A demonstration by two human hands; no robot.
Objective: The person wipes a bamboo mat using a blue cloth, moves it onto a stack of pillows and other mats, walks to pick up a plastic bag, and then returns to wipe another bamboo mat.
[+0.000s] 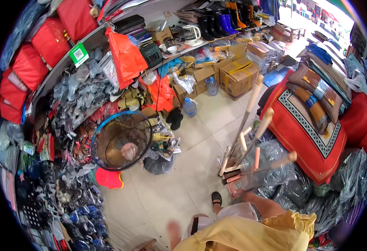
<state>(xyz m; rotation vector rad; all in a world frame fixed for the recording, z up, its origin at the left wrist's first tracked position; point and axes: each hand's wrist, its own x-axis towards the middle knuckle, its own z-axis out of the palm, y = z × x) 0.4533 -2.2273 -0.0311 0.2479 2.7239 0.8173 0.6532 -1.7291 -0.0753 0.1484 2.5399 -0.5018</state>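
Observation:
My right arm reaches out from a yellow sleeve, and my right hand (pixel 248 196) is at the lower edge of a clear plastic bag (pixel 271 152). Its fingers are too blurred and hidden to read. Beside the bag stands a cluster of long tools with pale wooden handles (pixel 263 122). Low among them, near my right hand, are brushes (pixel 233 179) with dark bristles. My left hand (pixel 173 230) hangs low over the tiled floor, smeared by motion; whether it holds anything does not show.
A floor fan (pixel 122 140) with a blue rim stands left of centre, a red cap (pixel 109 178) below it. Bagged goods (pixel 66 201) pile along the left. Cardboard boxes (pixel 237 77) and water bottles (pixel 189 107) stand at the back. A red rug (pixel 275 121) bearing cushions lies right.

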